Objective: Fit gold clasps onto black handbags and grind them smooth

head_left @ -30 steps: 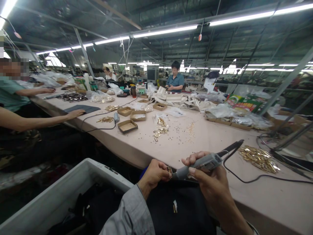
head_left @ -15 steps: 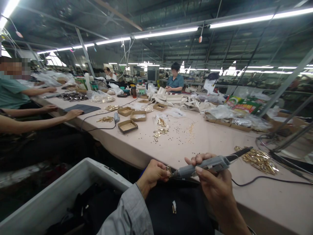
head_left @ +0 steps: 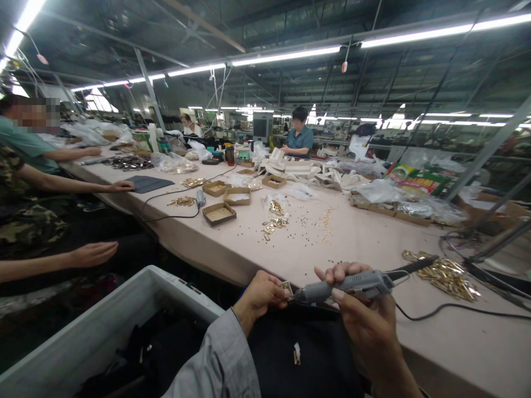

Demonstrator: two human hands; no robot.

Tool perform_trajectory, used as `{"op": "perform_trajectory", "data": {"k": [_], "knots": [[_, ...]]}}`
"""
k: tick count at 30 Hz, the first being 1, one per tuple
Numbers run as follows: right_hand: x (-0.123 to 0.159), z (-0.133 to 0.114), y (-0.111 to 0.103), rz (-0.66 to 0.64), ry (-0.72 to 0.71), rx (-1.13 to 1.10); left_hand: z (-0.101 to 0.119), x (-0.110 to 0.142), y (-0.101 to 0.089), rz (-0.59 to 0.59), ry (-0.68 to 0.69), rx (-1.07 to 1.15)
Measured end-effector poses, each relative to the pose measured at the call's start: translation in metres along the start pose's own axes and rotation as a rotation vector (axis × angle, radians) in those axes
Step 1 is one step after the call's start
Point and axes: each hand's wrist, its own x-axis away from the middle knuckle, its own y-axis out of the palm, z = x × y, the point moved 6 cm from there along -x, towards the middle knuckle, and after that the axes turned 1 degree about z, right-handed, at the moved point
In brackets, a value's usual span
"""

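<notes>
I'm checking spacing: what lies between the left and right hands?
In the head view, the front of the grey tool gripped by the right hand, its tip close to the metal piece pinched by the left hand.

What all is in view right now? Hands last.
Table: 1, pinkish, across the middle
Power tool: 1, grey, right of centre
Small fitting: 1, gold, at the tool's tip
Second tool: 1, grey, left of centre
Fitting piles: several, gold, on table
Open boxes: at least four, brown, mid-table
Stacked pieces: many, off-white, rear table
Plastic bags: several, clear, rear and right
Bin: 1, pale grey, lower left
Fabric: count unclear, black, bottom centre
Co-workers: at least four, varied tops, left and rear
Left hand: 1, grey sleeve, pinching fitting
Right hand: 1, bare, gripping the power tool
</notes>
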Motion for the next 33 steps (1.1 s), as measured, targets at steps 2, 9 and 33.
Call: {"op": "perform_trajectory", "data": {"k": [2,9,33], "knots": [[0.002,-0.001,0.002,0.005,-0.014,0.000,0.001,0.000,0.000,-0.002,-0.006,0.001],[0.001,0.003,-0.003,-0.101,-0.036,-0.007,0.001,0.002,0.000,0.005,-0.044,0.012],[0.013,0.003,0.002,-0.300,-0.071,0.049,-0.007,-0.006,-0.006,-0.034,-0.116,0.112]]}}
